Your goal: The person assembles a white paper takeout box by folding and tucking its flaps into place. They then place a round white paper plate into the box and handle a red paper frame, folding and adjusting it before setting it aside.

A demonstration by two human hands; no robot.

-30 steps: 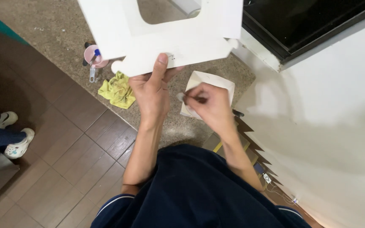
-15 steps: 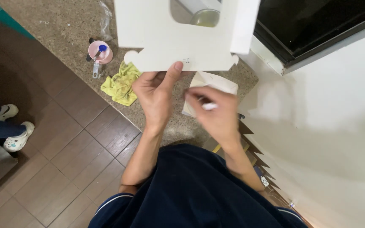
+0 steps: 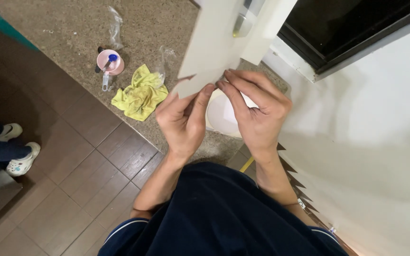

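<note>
A large white cardboard sheet (image 3: 217,42) with a cut-out window stands tilted above the speckled stone counter (image 3: 72,33). My left hand (image 3: 183,118) pinches its lower edge between thumb and fingers. My right hand (image 3: 257,111) grips the same lower edge just to the right, fingers curled over it. Under both hands lies a smaller white paper piece (image 3: 224,116) on the counter. Something yellowish and glassy shows through the sheet's window, too hidden to name.
A crumpled yellow cloth (image 3: 141,95) lies left of my hands. A pink cup (image 3: 110,61) with a blue-tipped pen sits further left, near clear plastic wrap (image 3: 116,26). Another person's white shoes (image 3: 17,151) stand on the brown tiled floor. A white wall is at right.
The cardboard sheet has swung from lying flat to standing more edge-on. My right hand left the small paper piece and took hold of the sheet's lower edge beside my left hand.
</note>
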